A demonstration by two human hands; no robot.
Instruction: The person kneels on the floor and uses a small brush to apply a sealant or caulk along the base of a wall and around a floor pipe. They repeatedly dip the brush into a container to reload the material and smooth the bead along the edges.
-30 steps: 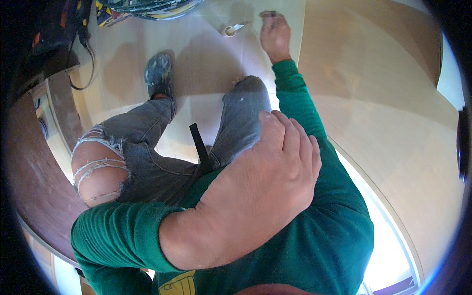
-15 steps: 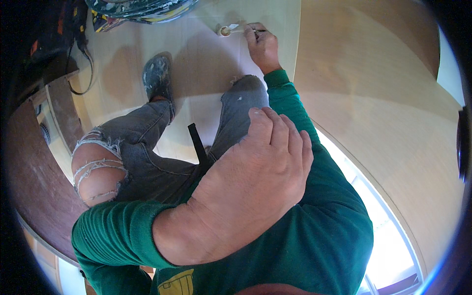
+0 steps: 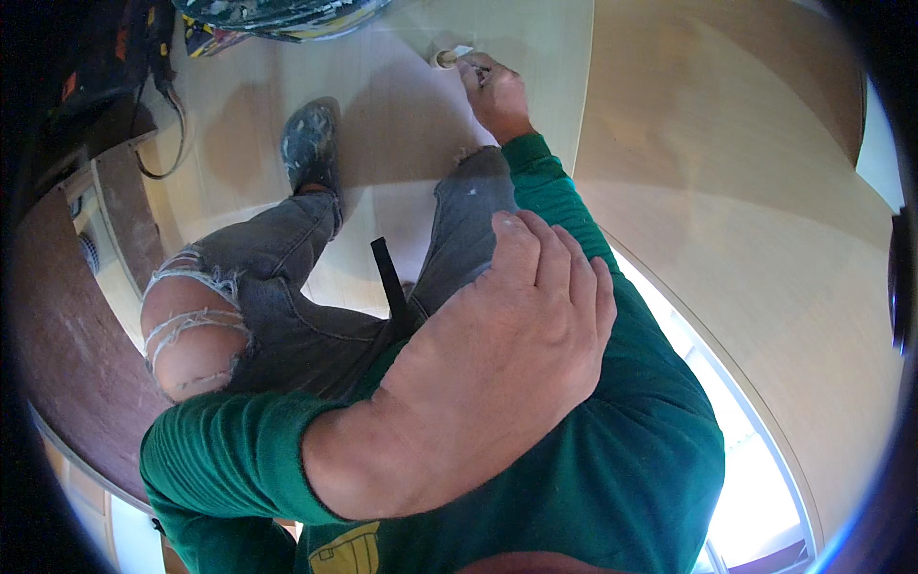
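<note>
My left hand [image 3: 502,344] is large and close, its back toward me and its palm hidden. The fingers lie side by side, loosely bent, and nothing shows in them. It overlaps my right sleeve; whether they touch, I cannot tell. Farther off, my right hand [image 3: 497,94] is closed on a thin stick-like tool, mostly covered by the fingers. The tool's pale end [image 3: 452,59] is at the mouth of a small round pot [image 3: 442,59], which stands on the pale floor [image 3: 397,105]. A small white piece [image 3: 463,50] sticks out beside the pot's rim.
A paint-splattered bucket [image 3: 287,21] stands at the top. Dark equipment [image 3: 105,67] with a cable [image 3: 180,134] is at the far left. Below it lies a brown wooden frame [image 3: 76,325]. A wide wooden panel [image 3: 727,172] fills the right side. My stained shoe [image 3: 311,143] rests on the floor.
My right hand has moved left toward the pot, bringing the tool's end to its mouth. The left hand keeps its pose; the whole view has shifted slightly.
</note>
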